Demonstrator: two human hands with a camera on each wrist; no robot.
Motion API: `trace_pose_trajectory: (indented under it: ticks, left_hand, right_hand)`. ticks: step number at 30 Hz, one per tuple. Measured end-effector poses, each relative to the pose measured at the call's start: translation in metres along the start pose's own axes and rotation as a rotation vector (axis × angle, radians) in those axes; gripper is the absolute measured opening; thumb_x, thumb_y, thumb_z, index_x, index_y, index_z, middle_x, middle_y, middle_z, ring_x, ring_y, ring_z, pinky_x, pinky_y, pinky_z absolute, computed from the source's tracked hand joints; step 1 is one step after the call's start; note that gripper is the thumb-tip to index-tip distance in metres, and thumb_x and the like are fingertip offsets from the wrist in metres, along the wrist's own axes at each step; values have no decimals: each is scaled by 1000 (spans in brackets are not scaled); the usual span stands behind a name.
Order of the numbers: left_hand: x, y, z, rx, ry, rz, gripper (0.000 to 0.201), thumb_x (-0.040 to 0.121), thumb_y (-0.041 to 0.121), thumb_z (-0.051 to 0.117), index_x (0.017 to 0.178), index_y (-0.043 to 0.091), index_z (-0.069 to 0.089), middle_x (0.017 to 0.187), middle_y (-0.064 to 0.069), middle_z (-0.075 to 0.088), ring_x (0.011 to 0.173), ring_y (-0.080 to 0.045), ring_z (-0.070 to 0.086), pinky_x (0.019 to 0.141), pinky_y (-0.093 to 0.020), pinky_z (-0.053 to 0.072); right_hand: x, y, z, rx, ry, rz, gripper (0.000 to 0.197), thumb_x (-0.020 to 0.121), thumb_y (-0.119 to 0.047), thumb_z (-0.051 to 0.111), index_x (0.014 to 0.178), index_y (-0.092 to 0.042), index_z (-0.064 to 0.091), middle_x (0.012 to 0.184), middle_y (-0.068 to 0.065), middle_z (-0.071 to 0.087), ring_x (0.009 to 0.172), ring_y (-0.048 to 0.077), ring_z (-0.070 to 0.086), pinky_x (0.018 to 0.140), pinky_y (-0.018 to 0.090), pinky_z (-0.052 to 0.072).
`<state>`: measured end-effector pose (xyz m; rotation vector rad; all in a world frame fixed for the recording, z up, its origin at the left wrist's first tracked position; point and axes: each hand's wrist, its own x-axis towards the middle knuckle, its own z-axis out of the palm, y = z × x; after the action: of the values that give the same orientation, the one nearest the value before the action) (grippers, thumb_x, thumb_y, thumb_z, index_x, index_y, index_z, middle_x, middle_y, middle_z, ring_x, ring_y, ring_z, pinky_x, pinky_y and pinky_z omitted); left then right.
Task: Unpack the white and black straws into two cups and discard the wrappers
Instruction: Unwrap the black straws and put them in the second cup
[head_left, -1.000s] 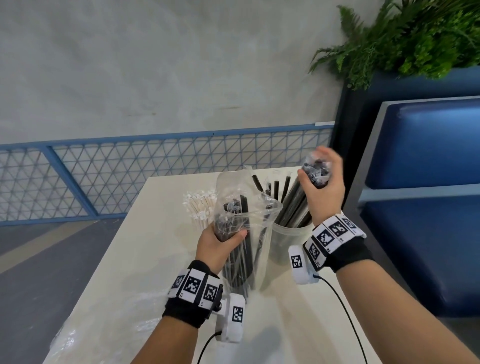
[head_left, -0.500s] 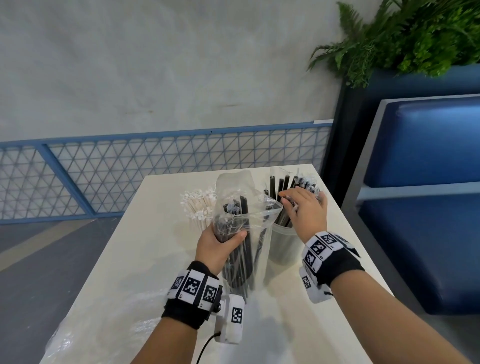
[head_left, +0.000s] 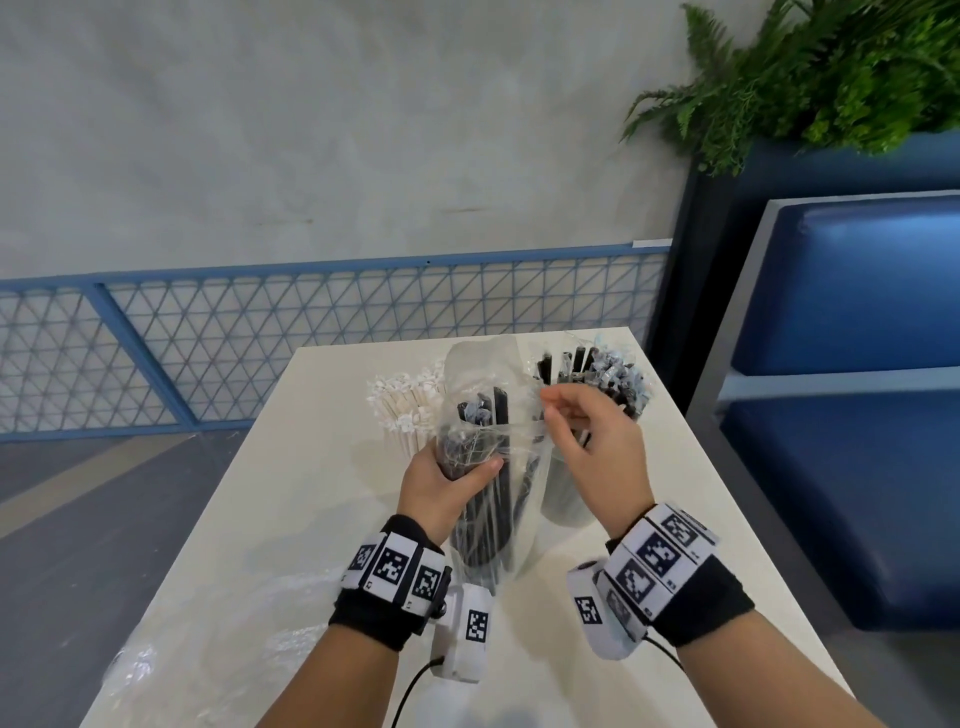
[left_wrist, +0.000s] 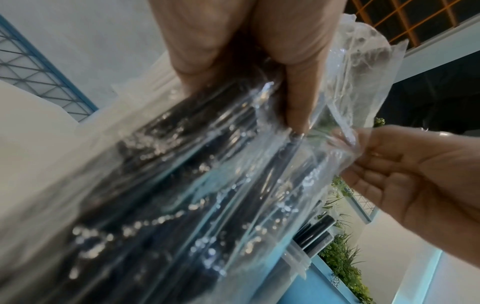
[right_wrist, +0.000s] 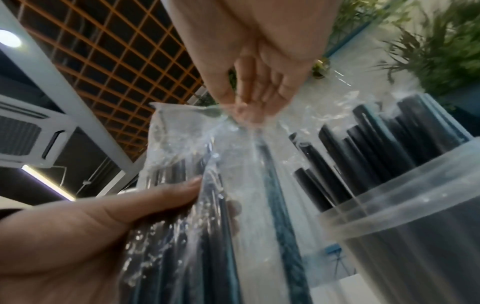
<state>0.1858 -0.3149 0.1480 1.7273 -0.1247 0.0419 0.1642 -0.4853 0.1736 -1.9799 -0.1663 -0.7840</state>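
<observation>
My left hand (head_left: 453, 470) grips a clear plastic bag (head_left: 488, 499) of black straws (left_wrist: 166, 164), holding it upright above the table. The right hand (head_left: 549, 411) pinches the bag's loose upper edge (right_wrist: 207, 123) between thumb and fingers, just right of my left thumb. Behind it stands a clear cup (head_left: 563, 501) full of black straws (head_left: 602, 379), also close in the right wrist view as the cup (right_wrist: 415, 236). White straws (head_left: 405, 410) stand bunched at the back left; their cup is hidden by the bag.
A crumpled clear wrapper (head_left: 218, 623) lies on the white table (head_left: 322, 519) at the front left. A blue bench (head_left: 857, 426) flanks the table's right edge, with a planter of ferns (head_left: 831, 67) behind. A blue mesh fence (head_left: 260, 353) runs beyond the far edge.
My right hand lowered a bunch of black straws into the cup, let go, and moved left to pinch the bag's upper edge. The left hand kept its grip on the bag.
</observation>
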Motion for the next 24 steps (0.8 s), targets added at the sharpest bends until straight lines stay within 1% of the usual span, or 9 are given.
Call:
trace_pose_trajectory:
  ticks: [6,8,10,12,14,17,19,22,24]
  left_hand:
    - [-5,0,1,-6,14,37,36,72,15,76,105,10,64,94,1,71,89,-9,66,70,-8,50]
    - [-5,0,1,-25,6,46,37,72,13,76,107,8,63,94,1,71,89,-7,66,70,-8,50]
    - [-6,1,2,-8,-30,60,37,72,13,75,107,7,63,94,0,71,90,-7,66,72,-9,51]
    - [-6,2,3,8,-68,76,38,72,14,76,107,7,63,95,0,71,90,-8,66,74,-12,51]
    - [-6,3,5,2,-92,91,40,72,14,76,109,7,63,97,0,71,92,-9,67,76,-13,51]
    - [-6,3,5,-12,-132,109,44,71,20,77,111,10,62,102,-2,71,95,-9,67,80,-16,50]
    - [-4,4,3,1,-164,116,45,68,23,77,109,13,62,101,0,70,95,-11,66,83,-23,50]
    - [-1,6,0,70,-220,135,58,60,38,79,110,14,61,102,1,70,97,-12,66,86,-26,50]
    - [0,7,-1,73,-247,129,62,58,42,78,110,14,61,104,-1,70,98,-13,66,88,-29,51]
  right_hand:
    - [-6,12,-5,-117,-34,93,16,91,-20,57,101,-16,69,94,-2,65,78,-7,55,71,6,41]
    - [-7,8,-6,-93,-102,140,22,92,-25,54,103,-15,70,94,2,70,77,0,60,72,10,45]
    - [-8,3,-6,-69,-139,198,30,96,-30,45,103,-15,71,91,3,72,80,12,65,75,22,48]
    - [-6,0,-5,-73,-176,211,34,97,-32,41,104,-16,70,87,1,71,77,12,62,71,22,45]
    - [-6,-2,-3,-121,-240,171,31,94,-34,47,109,-16,68,86,-5,62,77,6,55,68,19,39]
    - [-6,0,-1,-114,-377,163,42,87,-40,57,120,-14,61,103,-4,52,99,10,50,86,22,40]
    - [-7,2,0,-56,-419,178,45,86,-42,58,120,-13,61,109,-3,54,105,12,51,91,25,42]
    - [-6,-1,1,192,-263,244,17,91,-27,56,101,-17,65,94,-3,63,89,11,57,79,19,46]
    - [-7,-3,2,220,-176,218,11,88,-18,61,98,-20,65,85,-6,62,77,10,55,72,17,46]
